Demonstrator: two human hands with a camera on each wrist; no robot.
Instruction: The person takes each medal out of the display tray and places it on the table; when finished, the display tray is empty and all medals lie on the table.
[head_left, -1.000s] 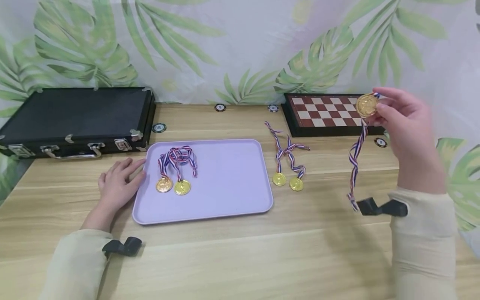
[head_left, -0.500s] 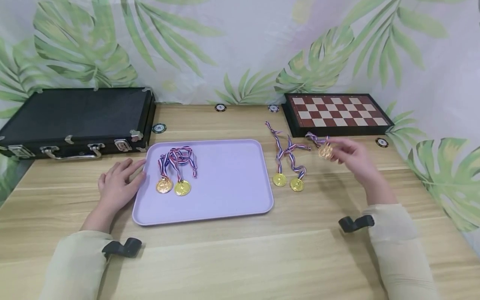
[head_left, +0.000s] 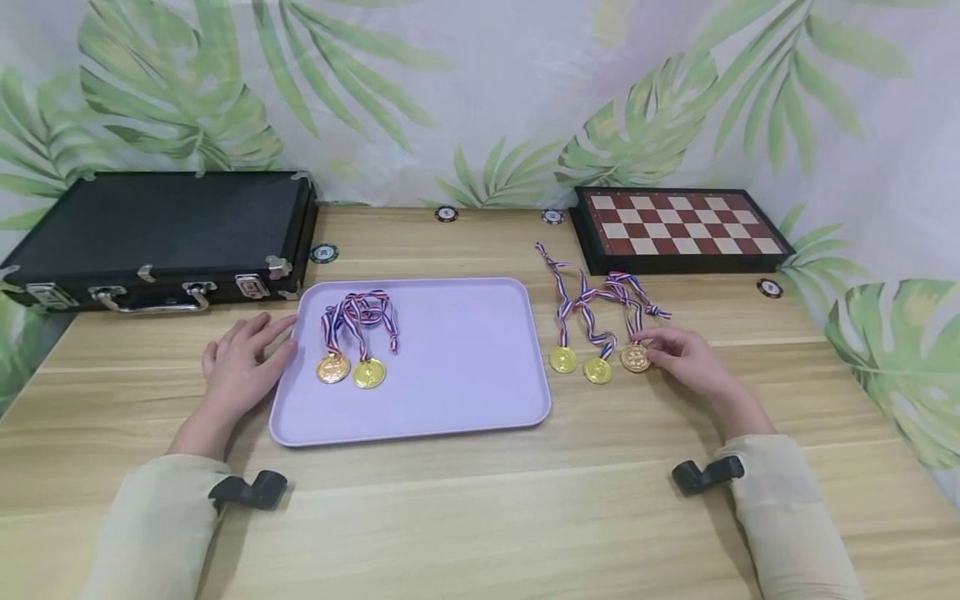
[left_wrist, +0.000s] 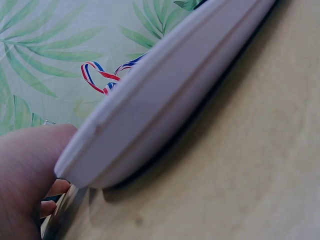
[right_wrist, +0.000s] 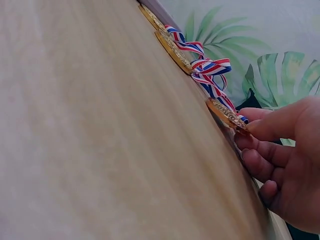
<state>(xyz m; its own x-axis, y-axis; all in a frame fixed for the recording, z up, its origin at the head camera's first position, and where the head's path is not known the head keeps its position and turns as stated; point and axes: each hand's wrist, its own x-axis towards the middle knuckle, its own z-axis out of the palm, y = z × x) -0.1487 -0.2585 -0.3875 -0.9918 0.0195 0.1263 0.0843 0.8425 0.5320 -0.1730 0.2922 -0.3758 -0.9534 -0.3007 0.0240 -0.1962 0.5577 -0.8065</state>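
My right hand (head_left: pixel 686 358) pinches the edge of a bronze-toned medal (head_left: pixel 635 358), low at the table. In the right wrist view the thumb lies over the medal's rim (right_wrist: pixel 227 116), with fingers curled below. Its striped ribbon (head_left: pixel 637 292) trails behind it. Two gold medals, one nearer the tray (head_left: pixel 562 359) and one beside it (head_left: pixel 597 370), lie to the left in a row. My left hand (head_left: pixel 242 362) rests on the table with relaxed fingers, thumb against the left edge of the lilac tray (head_left: pixel 450 358). On the tray sit a bronze-toned medal (head_left: pixel 332 367) and a gold medal (head_left: pixel 369 373), their ribbons bunched.
A black case (head_left: pixel 165 233) with metal latches stands at the back left. At the back right is a chessboard box (head_left: pixel 682 229). Several poker chips (head_left: pixel 324 253) lie along the back, one of them (head_left: pixel 769 288) in front of the box.
My right hand has come down and to the left from in front of the chessboard, bringing the medal to the end of the row beside the tray. The left hand stays put.
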